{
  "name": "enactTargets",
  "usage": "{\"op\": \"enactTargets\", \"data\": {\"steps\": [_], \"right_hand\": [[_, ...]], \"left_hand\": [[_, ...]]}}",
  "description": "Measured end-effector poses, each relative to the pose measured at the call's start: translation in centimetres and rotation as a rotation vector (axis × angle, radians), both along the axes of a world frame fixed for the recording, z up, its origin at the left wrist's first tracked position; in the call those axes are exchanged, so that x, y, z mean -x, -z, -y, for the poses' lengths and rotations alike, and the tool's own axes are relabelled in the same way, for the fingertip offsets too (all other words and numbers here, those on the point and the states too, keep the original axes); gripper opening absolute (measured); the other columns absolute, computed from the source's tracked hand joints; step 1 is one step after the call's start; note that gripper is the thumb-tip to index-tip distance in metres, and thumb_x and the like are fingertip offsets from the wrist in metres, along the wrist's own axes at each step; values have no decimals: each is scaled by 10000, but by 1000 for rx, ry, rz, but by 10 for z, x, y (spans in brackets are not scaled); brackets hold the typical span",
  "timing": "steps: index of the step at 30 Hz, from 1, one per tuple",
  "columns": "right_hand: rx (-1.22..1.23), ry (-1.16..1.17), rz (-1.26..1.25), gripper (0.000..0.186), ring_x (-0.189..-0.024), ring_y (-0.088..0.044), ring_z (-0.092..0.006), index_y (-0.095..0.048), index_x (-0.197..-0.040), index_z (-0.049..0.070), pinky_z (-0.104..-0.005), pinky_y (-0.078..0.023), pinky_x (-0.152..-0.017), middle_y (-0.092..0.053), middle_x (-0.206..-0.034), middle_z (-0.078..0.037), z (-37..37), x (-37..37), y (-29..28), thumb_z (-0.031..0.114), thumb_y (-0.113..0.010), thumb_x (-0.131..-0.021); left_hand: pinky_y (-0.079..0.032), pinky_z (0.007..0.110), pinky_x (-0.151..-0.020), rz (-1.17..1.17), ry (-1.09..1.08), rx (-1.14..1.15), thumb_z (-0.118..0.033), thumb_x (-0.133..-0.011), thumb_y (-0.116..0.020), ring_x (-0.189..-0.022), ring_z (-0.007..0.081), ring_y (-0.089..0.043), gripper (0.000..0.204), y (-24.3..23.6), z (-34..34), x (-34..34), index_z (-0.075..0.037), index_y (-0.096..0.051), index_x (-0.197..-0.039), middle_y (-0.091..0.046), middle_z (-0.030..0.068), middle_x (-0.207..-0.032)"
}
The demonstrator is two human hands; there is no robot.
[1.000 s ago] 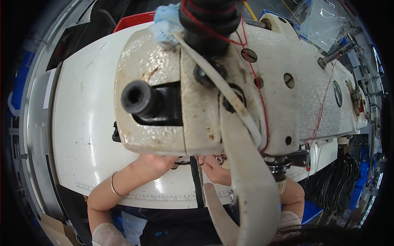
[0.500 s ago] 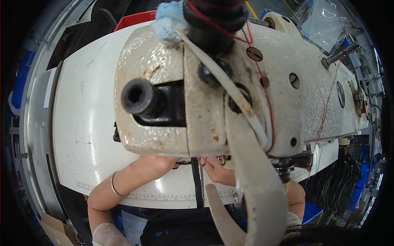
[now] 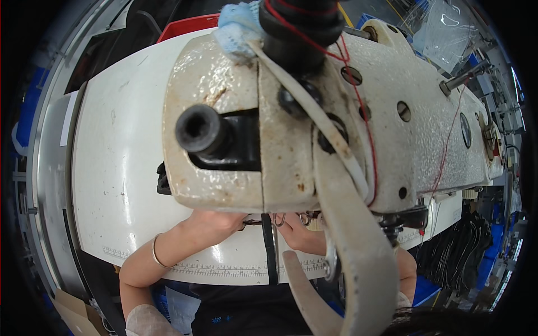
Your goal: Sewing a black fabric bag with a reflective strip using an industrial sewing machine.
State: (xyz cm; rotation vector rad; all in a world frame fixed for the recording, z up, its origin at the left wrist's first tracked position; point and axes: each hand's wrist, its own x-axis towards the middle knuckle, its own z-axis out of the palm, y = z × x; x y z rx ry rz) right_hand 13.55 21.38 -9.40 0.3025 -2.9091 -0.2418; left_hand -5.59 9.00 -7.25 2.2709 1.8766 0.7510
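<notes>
A large cream-coloured sewing machine head (image 3: 286,168) covers the middle of the view and hides the fingertips of both hands. Beneath its lower edge, my left hand (image 3: 216,223) is closed, knuckles up, beside a small dark metal part (image 3: 252,222). My right hand (image 3: 300,232) lies opposite with bent fingers, next to small metal loops (image 3: 280,219). Between the hands a narrow black zipper strip (image 3: 270,252), pale teeth along one edge, runs down to the table's front edge. What the fingers grip is hidden. A curved cream lever (image 3: 358,246) hangs in front of my right forearm.
The white table (image 3: 117,168) has a printed ruler (image 3: 218,270) along its front. Red thread (image 3: 367,134) runs down the machine. A light-blue cloth wad (image 3: 235,33) sits on top. Bundled black strips (image 3: 457,246) hang at the right; a cardboard box (image 3: 78,316) is lower left.
The machine head appears slightly farther right in the picture. Both hands and the zipper strip stay almost where they were.
</notes>
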Motion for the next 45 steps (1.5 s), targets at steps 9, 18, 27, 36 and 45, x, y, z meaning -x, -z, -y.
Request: {"op": "enactTargets", "data": {"steps": [9, 18, 27, 36, 45], "right_hand": [[87, -58, 108, 438, -1179, -529, -216, -570, -1240, 146, -350, -384, -1059, -572, -1254, -59, -4, 1, -11, 151, -665, -812], [1254, 107, 103, 436, -1167, -535, -183, -572, -1225, 124, -341, -401, -1034, -580, -1239, -36, 0, 6, -19, 149, -672, -801], [37, 186, -184, 318, -848, -611, -181, -651, -1026, 114, -477, -459, -714, -598, -934, -8, -2, 8, -37, 168, -591, -719], [1046, 332, -169, 145, -652, -609, -174, -643, -882, 158, -312, -461, -614, -630, -764, -1, -10, 21, -22, 139, -601, -744], [351, 308, -202, 173, -785, -606, -153, -641, -863, 98, -325, -489, -692, -618, -836, -27, -15, 11, -32, 101, -613, -692]], "left_hand": [[-493, 399, -831, -17, -20, -32, 10, -561, -643, -914, 280, -626, 370, -4, -3, -3, -26, -679, -927, -644, 122, -962], [-498, 399, -747, -79, -5, -76, -42, -615, -637, -887, 274, -598, 296, -2, -1, -17, 33, -669, -900, -602, 114, -930], [-481, 405, -784, -184, -29, -85, -73, -612, -628, -928, 277, -572, 267, -8, -1, -16, 10, -669, -863, -582, 115, -992], [-479, 461, -813, -163, -25, -56, -46, -604, -598, -924, 340, -593, 267, 1, -10, -4, 19, -659, -855, -614, 177, -954], [-471, 453, -825, -210, -20, -129, -40, -618, -586, -941, 339, -579, 291, 11, -14, -1, 24, -654, -893, -600, 171, -969]]}}
